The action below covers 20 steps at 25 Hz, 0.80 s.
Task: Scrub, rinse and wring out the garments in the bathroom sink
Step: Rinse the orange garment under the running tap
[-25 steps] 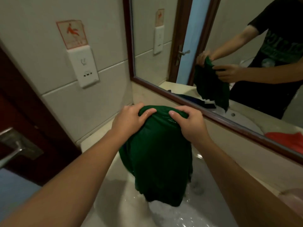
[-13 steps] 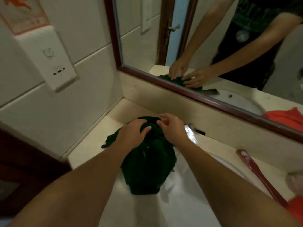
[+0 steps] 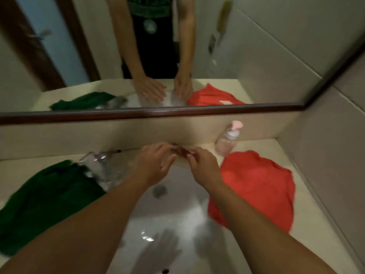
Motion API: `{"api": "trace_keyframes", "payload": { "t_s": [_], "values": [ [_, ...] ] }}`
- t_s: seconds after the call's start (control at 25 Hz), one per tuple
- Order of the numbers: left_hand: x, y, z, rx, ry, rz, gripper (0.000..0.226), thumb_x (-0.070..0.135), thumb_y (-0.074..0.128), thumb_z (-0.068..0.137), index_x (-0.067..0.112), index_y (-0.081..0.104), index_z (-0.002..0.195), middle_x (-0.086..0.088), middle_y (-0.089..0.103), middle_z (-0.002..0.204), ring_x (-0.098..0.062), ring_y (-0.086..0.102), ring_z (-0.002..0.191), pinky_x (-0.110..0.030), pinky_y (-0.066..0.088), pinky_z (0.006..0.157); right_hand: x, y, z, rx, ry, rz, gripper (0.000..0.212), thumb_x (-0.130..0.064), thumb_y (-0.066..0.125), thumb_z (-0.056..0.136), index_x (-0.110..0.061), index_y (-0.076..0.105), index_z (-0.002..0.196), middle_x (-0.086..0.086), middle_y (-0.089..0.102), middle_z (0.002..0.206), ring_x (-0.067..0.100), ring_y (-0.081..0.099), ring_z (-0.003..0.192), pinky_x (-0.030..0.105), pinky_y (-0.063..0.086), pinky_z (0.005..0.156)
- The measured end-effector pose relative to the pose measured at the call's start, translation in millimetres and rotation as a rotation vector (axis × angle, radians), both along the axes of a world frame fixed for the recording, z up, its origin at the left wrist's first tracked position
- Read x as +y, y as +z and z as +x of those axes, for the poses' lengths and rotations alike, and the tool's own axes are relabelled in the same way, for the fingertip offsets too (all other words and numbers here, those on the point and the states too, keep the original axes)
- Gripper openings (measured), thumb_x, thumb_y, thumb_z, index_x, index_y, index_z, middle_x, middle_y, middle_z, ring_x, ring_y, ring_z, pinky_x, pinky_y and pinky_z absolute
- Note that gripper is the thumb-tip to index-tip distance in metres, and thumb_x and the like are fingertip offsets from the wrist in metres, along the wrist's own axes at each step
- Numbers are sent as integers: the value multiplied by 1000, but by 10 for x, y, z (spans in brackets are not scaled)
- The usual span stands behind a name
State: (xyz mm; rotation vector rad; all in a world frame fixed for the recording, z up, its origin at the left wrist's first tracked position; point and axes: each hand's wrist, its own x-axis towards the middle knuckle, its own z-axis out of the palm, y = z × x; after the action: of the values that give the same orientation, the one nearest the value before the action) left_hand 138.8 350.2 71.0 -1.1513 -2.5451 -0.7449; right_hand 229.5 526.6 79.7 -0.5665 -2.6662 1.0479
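Me: Change since last entry: the green garment is out of my hands. It was bunched under both of them at the sink's left rim. It now lies in a heap on the worktop left of the sink, its upper right edge just beside the tap. Both hands have gone to the back rim of the sink.

Checker: State of each hand?

Me: Right hand: fingers curled, tips pinching the near end of a reddish-brown stick at the back rim. Left hand: thumb out, fingers reaching over the stick's other end. The frame is blurred there, so I cannot tell whether that hand grips it or only touches it.

Checker: Second garment?

Me: Red garment is spread on the worktop right of the sink, its lower left edge hanging over the rim into the bowl, apart from both hands.

Checker: Anything else noted?

Me: Clear bottle with a pink top sits at the back wall, just behind the red garment. Drain shows beside my left wrist. Mirror repeats both garments and both hands.
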Motion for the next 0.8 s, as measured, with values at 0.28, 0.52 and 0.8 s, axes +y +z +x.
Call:
{"api": "trace_keyframes", "payload": {
  "t_s": [0.28,0.52,0.8],
  "values": [
    [1928,-540,853,-111,-258,-114,46,50,46,98,19,68,123,1,68,121,-20,64,108,-36,48,92,1988,-687,1173,-160,-333,131,43,-33,52,90,-10,70,122,15,71,115,37,64,108,44,48,98],
    [3344,-1002,879,-356,-308,-324,66,58,34,101,27,29,159,-1,21,167,-24,21,152,-40,20,124,3099,-962,1428,-393,-348,190,49,-40,51,101,-26,50,148,11,51,149,36,40,139,50,35,111],
    [4010,-1334,851,-302,-125,-469,70,64,39,98,35,21,159,0,31,157,-24,25,144,-43,19,114,3406,-1191,1250,-528,-349,227,56,-48,51,100,-20,44,148,16,49,140,36,42,130,49,37,100]
  ]
}}
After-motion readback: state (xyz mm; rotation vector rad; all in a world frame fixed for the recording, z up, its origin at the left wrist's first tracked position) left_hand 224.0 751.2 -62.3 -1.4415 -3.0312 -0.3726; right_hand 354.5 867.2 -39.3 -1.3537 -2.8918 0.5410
